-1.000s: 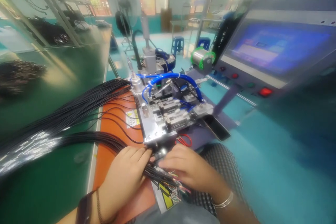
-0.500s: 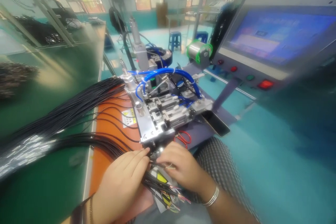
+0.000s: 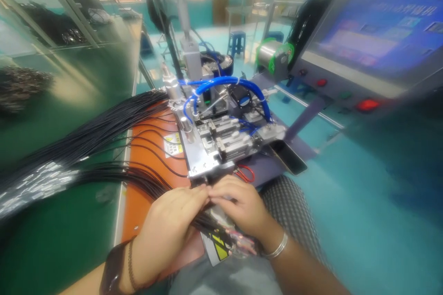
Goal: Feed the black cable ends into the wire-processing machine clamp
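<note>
My left hand (image 3: 173, 219) is closed over a bundle of black cables (image 3: 138, 177), which runs in from the left and comes out below its fingers. Stripped cable ends with coloured wires (image 3: 242, 242) lie blurred under my right wrist. My right hand (image 3: 240, 203) is closed, its fingertips meeting those of the left at the front edge of the bench machine (image 3: 204, 166). Whatever sits between the right fingertips is hidden.
Single black cables reach the machine's left side across the orange board (image 3: 141, 212). Red-handled scissors (image 3: 246, 174) and a phone (image 3: 289, 156) lie to the right. A screen panel (image 3: 377, 32) with buttons stands at upper right, and a green wire spool (image 3: 275, 57) behind the machine.
The view has shifted slightly. My right fingers, apart from the left ones before with a stripped cable end showing, now touch the left fingertips. The cable ends are more blurred.
</note>
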`<state>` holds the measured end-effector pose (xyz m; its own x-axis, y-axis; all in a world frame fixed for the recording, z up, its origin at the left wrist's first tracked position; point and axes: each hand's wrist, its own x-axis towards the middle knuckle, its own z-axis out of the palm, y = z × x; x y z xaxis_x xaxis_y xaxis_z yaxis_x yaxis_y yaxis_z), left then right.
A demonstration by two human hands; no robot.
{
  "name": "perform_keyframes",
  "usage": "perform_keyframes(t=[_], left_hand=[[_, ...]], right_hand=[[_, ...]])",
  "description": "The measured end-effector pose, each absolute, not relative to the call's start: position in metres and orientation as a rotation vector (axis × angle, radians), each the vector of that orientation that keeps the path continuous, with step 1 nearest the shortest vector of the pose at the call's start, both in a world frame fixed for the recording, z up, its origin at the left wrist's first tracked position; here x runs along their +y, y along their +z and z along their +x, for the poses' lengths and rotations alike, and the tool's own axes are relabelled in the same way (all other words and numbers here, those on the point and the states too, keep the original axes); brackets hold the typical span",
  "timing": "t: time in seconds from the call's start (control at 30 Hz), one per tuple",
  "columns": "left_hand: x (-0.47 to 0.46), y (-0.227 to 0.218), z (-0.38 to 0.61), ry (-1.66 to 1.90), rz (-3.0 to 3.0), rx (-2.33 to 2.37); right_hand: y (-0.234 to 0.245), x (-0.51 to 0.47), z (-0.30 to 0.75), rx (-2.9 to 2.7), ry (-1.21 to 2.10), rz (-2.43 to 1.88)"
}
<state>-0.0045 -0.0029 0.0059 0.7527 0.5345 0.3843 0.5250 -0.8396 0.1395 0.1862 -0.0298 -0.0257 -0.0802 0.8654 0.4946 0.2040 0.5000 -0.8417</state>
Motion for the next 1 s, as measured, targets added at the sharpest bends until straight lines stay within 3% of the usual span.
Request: perform_keyframes(t=[0.27, 0.6, 1.0], left_hand=[[-0.006, 0.008, 0.000, 0.458, 2.789, 1.042], [-0.007, 0.013, -0.001, 0.619, 2.715, 1.095], [-0.008, 0.011, -0.001, 0.608, 2.763, 1.055]], right_hand=[[-0.023, -0.034, 0.183, -1.480, 0.670, -1.150], [-0.017, -0.049, 0.172, -1.607, 0.593, -1.198], [-0.012, -0.050, 0.166, -1.366, 0.599, -1.353]])
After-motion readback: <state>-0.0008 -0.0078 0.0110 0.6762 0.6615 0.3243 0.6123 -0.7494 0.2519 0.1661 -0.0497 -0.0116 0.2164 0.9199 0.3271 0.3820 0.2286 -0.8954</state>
